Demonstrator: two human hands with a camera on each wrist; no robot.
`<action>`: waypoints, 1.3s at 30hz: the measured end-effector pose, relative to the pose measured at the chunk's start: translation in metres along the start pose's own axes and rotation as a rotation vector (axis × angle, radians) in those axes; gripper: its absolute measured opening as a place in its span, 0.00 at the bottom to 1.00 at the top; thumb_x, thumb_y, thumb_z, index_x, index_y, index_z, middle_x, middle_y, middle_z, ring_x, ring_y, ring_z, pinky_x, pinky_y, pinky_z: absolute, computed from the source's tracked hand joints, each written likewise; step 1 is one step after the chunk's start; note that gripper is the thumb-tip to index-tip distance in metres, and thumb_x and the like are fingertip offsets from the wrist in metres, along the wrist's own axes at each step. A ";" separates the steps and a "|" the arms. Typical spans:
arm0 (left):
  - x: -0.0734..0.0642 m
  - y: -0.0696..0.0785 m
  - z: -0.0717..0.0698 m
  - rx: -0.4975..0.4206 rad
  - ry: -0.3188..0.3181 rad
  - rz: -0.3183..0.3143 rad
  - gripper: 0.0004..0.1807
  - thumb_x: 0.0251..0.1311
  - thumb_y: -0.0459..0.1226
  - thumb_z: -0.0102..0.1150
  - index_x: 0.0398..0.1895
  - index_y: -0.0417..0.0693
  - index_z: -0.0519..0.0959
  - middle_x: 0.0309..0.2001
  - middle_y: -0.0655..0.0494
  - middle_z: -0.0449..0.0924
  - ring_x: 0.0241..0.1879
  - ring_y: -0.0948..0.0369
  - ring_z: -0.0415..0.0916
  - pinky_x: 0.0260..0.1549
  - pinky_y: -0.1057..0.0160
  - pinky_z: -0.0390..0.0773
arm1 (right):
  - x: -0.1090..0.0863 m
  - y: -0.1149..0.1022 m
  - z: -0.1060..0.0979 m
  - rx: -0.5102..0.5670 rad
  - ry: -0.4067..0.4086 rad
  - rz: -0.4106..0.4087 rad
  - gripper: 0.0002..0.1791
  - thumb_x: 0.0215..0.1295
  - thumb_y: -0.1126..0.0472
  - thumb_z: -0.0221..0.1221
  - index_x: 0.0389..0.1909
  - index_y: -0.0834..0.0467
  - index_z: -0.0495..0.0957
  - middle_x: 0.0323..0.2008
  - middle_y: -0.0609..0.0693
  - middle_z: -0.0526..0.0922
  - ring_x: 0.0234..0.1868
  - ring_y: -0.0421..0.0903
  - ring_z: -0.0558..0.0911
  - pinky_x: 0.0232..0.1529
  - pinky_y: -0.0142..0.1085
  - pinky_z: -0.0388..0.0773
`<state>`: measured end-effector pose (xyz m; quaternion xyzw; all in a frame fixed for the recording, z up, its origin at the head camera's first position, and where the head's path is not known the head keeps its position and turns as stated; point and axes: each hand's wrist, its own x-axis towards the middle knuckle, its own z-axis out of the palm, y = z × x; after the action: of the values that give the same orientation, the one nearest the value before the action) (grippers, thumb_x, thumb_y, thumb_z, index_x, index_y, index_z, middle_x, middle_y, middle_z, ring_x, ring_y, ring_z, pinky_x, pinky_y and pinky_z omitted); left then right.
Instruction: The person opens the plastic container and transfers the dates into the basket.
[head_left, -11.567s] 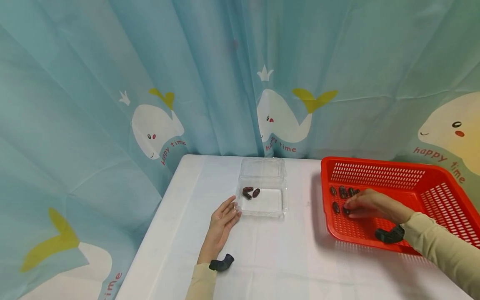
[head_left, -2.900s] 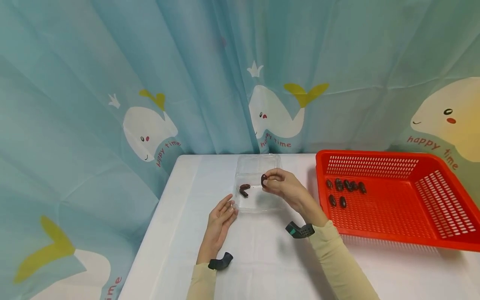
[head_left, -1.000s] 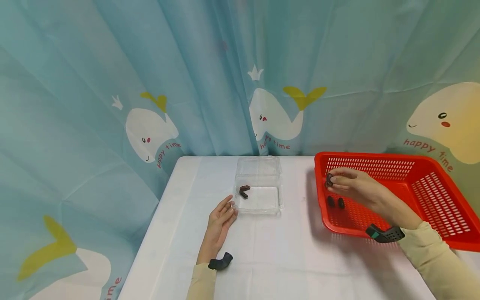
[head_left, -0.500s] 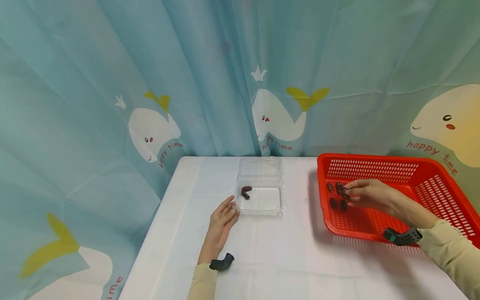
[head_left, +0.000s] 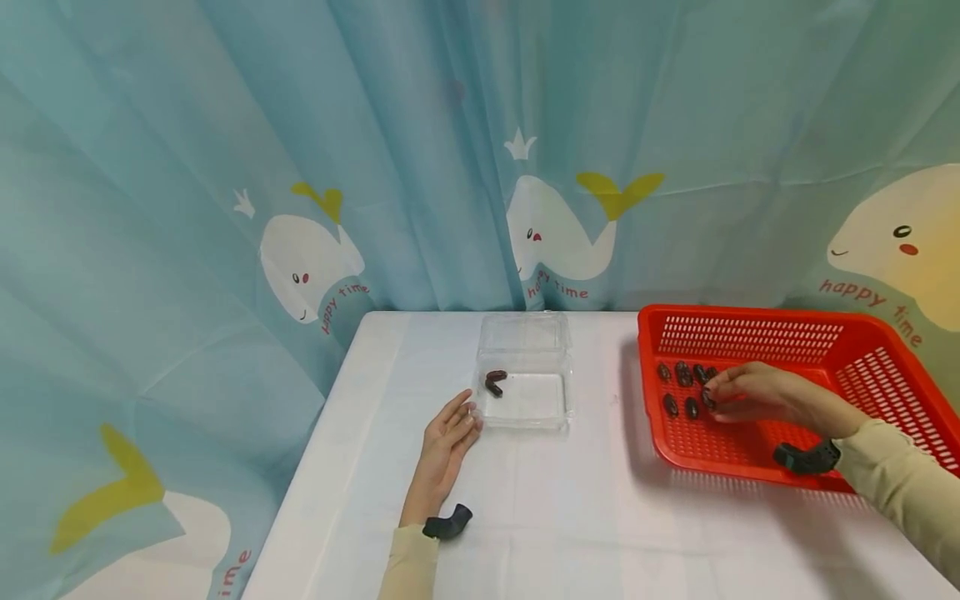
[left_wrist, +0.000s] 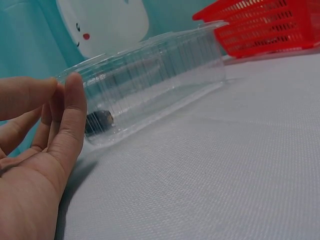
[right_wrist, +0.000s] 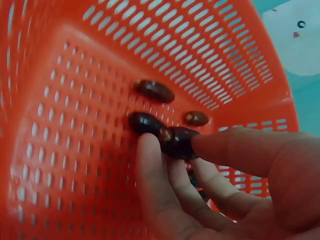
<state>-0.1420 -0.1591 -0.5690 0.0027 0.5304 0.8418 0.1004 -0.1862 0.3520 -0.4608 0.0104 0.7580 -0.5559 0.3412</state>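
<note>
My left hand [head_left: 442,450] pinches the near left corner of an open clear plastic clamshell box [left_wrist: 150,85] between thumb and fingers. Inside the box, two dark dates [head_left: 495,383] touch at the left end. My right hand [head_left: 772,398] reaches down into the red plastic basket [head_left: 652,433], where thumb and fingertips pinch a glossy brown date [right_wrist: 180,142] close over the basket floor. Right beside it in the right wrist view lies another dark date [right_wrist: 145,122], and a third date [right_wrist: 155,91] sits nearer the slotted wall. The hand partly covers the back row of dates [head_left: 683,373].
A white cloth [head_left: 540,508] covers the table under box and basket. Behind the table hangs a blue curtain [head_left: 420,150] printed with whales. The basket's raised slotted walls stand around my right hand.
My right hand lifted one date from the box, carried it right into the basket, and moved from the back left corner to the end of the front row. The left hand stays at the box.
</note>
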 end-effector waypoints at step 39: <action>-0.001 0.002 0.003 -0.040 0.035 -0.009 0.31 0.75 0.26 0.53 0.79 0.40 0.63 0.58 0.54 0.69 0.55 0.64 0.75 0.60 0.69 0.83 | 0.013 -0.003 0.009 -0.281 0.120 0.120 0.06 0.72 0.70 0.58 0.35 0.69 0.79 0.31 0.49 0.82 0.31 0.42 0.86 0.37 0.38 0.91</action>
<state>-0.1407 -0.1570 -0.5659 -0.0165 0.5149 0.8518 0.0950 -0.1930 0.3383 -0.4661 0.0410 0.8452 -0.4215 0.3259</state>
